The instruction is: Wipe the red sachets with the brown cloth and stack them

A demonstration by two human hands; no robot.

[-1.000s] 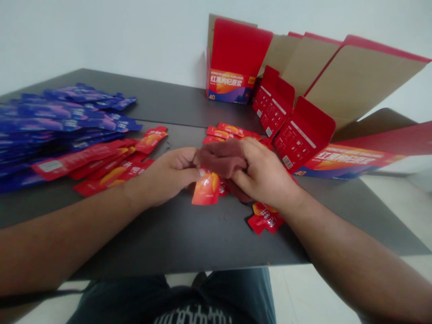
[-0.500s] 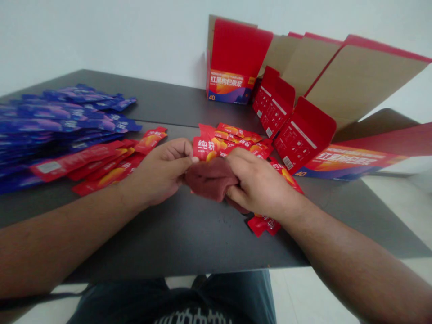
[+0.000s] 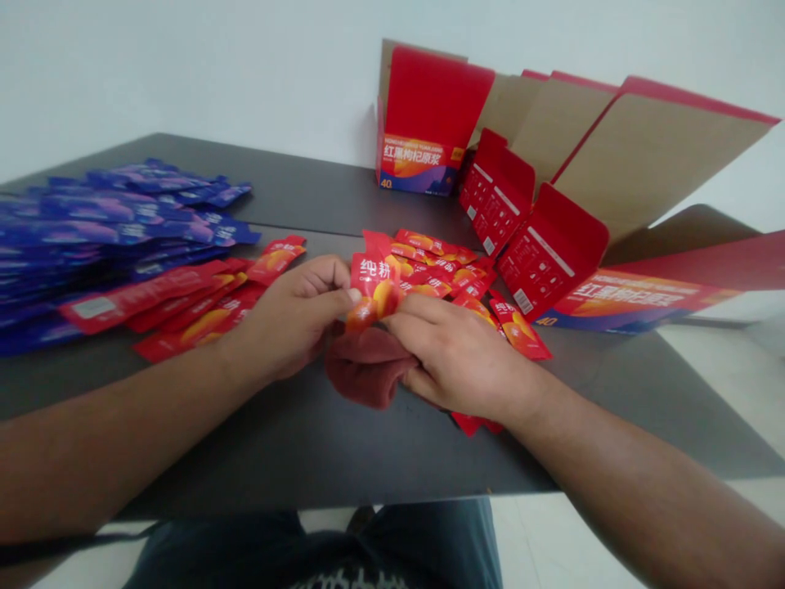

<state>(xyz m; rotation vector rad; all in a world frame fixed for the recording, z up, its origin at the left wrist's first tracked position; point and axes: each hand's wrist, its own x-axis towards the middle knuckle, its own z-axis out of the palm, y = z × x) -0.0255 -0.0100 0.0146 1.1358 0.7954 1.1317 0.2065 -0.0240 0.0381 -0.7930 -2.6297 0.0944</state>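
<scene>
Left grip (image 3: 288, 319) pinches a glossy red foil sachet (image 3: 373, 286); right grip (image 3: 466, 360) lies against a crumpled maroon cloth (image 3: 366, 368), hold unclear.

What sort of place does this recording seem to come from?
Probably a small indoor packing room: a dark table against a plain white wall holds heaps of blue sachets and red sachets, beside opened red cardboard boxes.

Red printed sachet (image 3: 372, 282) tilts above crumpled maroon cloth (image 3: 366, 372).
</scene>
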